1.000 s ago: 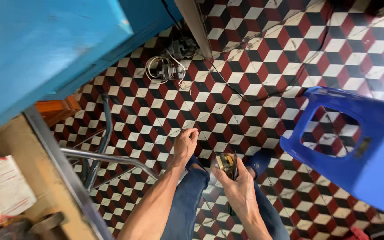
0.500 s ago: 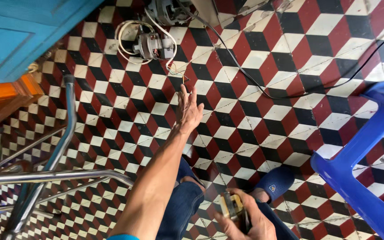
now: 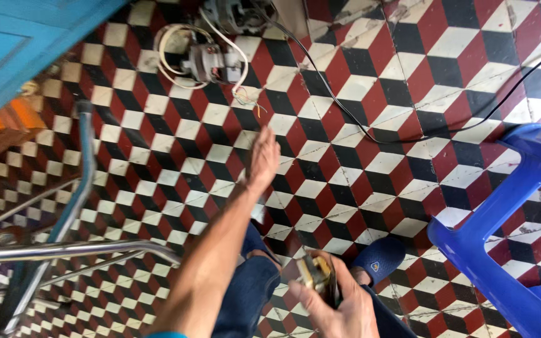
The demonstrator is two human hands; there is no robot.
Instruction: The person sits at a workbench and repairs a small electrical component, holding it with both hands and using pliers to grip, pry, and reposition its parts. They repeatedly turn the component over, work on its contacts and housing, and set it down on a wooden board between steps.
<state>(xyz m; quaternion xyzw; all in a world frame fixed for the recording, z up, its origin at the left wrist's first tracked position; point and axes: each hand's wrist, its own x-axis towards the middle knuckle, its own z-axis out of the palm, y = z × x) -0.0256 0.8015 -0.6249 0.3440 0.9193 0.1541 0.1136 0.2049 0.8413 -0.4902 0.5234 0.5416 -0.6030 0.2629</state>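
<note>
My left hand (image 3: 263, 159) stretches out over the red, black and white tiled floor with its fingers apart and nothing in it. It points toward a small grey motor (image 3: 206, 61) with looped white wires lying on the floor farther away. My right hand (image 3: 336, 303) stays low near my knee and grips a small yellowish metal part (image 3: 316, 275). My blue trouser leg (image 3: 248, 288) and a blue shoe (image 3: 380, 258) show below the hands.
A blue plastic stool (image 3: 502, 244) stands at the right. A black cable (image 3: 370, 131) runs across the tiles. Metal tube frames (image 3: 76, 194) stand at the left, beside a blue panel (image 3: 20, 44) and an orange wooden edge (image 3: 1, 122).
My left hand has reached farther forward toward the motor on the floor, and the view has tipped down and closer. My right hand keeps hold of the metal part.
</note>
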